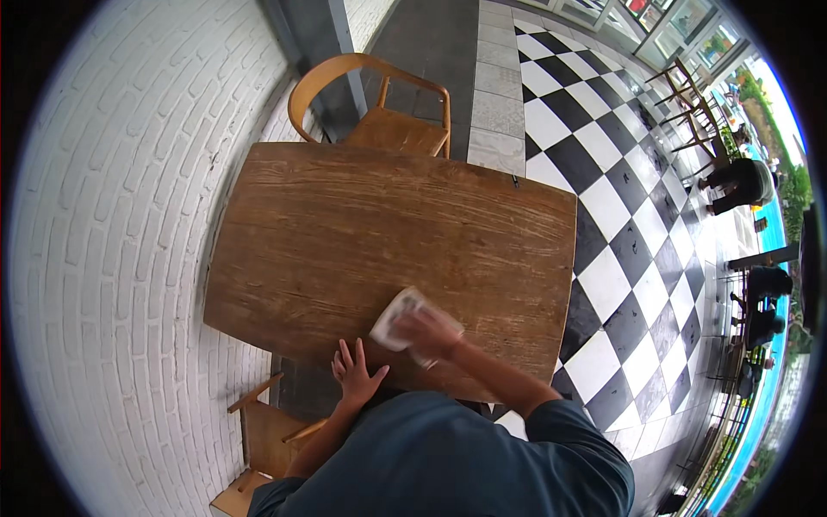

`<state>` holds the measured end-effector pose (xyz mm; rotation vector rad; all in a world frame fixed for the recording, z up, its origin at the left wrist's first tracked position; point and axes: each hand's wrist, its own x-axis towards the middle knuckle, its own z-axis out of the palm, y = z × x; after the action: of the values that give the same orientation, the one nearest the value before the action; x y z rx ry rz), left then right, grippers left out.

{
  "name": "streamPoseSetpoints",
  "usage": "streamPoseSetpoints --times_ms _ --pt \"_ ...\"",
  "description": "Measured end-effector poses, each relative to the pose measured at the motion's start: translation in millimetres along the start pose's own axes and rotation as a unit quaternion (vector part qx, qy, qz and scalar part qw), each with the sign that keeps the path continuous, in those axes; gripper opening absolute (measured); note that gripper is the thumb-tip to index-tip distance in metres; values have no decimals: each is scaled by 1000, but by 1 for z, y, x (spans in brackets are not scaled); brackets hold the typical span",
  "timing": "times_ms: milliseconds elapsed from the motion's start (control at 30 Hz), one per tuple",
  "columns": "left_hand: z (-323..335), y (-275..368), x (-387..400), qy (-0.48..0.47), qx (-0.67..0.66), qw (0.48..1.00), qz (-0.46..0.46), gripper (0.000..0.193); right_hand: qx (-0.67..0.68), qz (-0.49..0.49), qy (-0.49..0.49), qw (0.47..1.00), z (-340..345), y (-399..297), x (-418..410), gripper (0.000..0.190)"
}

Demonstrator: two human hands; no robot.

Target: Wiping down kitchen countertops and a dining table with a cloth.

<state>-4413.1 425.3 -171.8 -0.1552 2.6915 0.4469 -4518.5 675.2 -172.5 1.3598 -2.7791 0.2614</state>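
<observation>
My right hand (426, 331) is on a folded whitish cloth (389, 325), which lies on the brown wooden table (387, 226). Motion blurs the hand and part of the cloth, so the finger positions are unclear. To its left, at the table's near edge, my left hand (358, 375) has its fingers spread and holds nothing. Whether its fingertips rest on the wood or hover just over it is hard to tell.
A wooden armchair (394, 126) stands at the table's far side. Another wooden chair (271, 433) is at my lower left. A white brick wall (129, 226) runs along the left. Checkered floor (607, 220) extends right, where a bent-over person (743, 184) is near more chairs (694, 123).
</observation>
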Motion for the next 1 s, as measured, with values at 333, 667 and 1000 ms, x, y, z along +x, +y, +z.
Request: streamPoseSetpoints --times_ms 333,667,1000 --pt "-5 -36 10 10 96 994 48 110 -162 683 57 710 3 238 -32 51" --pt "-2 -41 -2 -30 118 993 -2 114 268 143 42 952 -94 181 72 31" --pt "-15 -27 4 -47 79 996 -4 116 -88 591 140 789 -25 301 -6 56"
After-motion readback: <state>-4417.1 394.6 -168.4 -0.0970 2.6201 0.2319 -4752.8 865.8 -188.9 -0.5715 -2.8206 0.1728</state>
